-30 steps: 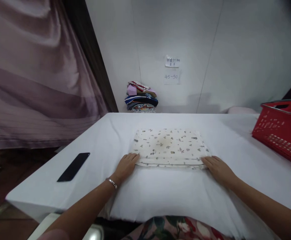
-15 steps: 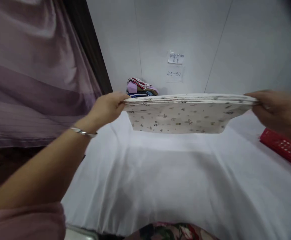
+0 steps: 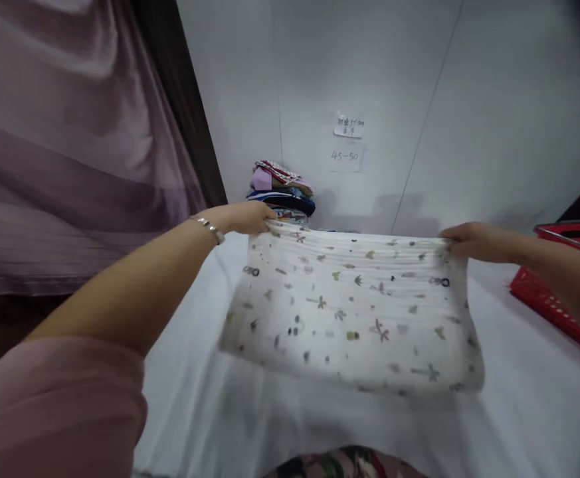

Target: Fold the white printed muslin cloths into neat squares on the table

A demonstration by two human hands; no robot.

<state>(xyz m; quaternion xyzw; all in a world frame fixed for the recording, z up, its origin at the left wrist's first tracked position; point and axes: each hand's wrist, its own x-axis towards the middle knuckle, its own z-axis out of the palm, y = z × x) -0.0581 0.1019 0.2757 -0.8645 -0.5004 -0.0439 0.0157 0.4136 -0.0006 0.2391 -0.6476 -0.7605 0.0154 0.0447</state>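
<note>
A white cloth (image 3: 339,312) printed with small motifs hangs stretched between my two hands, its lower edge blurred by motion over the white-covered table. My left hand (image 3: 250,217), with a silver bracelet at the wrist, pinches its upper left corner. At the upper right corner my right hand (image 3: 476,240) grips the same cloth. Fine gathers run along the top edge between the hands. Behind my left hand stands a stack of folded clothes (image 3: 287,182), its lower part hidden by the cloth.
A red basket (image 3: 543,299) sits on the right, partly behind my right forearm. White sheeting (image 3: 190,345) covers the table. Two paper notes (image 3: 347,158) are stuck on the grey wall at the back. A pinkish curtain (image 3: 80,146) hangs on the left.
Held nearly edge-on before, with folded layers showing, the cloth now hangs with its printed face spread toward me. Both hands have lowered, and the right one has moved left.
</note>
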